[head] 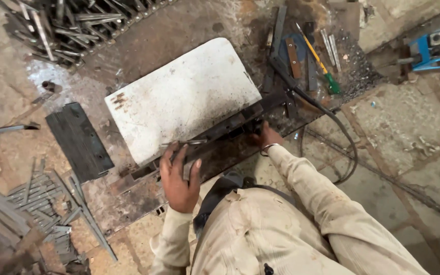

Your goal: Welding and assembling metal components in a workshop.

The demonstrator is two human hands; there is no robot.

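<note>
A person in a pale, stained long-sleeved garment bends over a workshop floor, seen from above. Below the middle of the frame, the left hand rests on a dark, rusty metal frame, fingers spread and curled over its near edge, grasping it, with a thin metal rod just at the fingertips. The frame is a long, flat assembly of dark steel bars running diagonally from lower left toward the centre right. The right hand, wearing a bracelet at the wrist, presses on the frame's far end; its fingers are tucked out of sight, so I cannot tell whether they are closed.

A white, scuffed, rounded-corner panel lies across the frame at the centre, touching it along its lower edge.

A black cable curves from the frame's right end down the right side. At upper right, a yellow-shafted, green-handled tool lies among flat metal strips. A blue machine sits at the far upper right edge. A dark flat plate with holes lies at left. Piles of cut metal strips fill the upper left and lower left.
</note>
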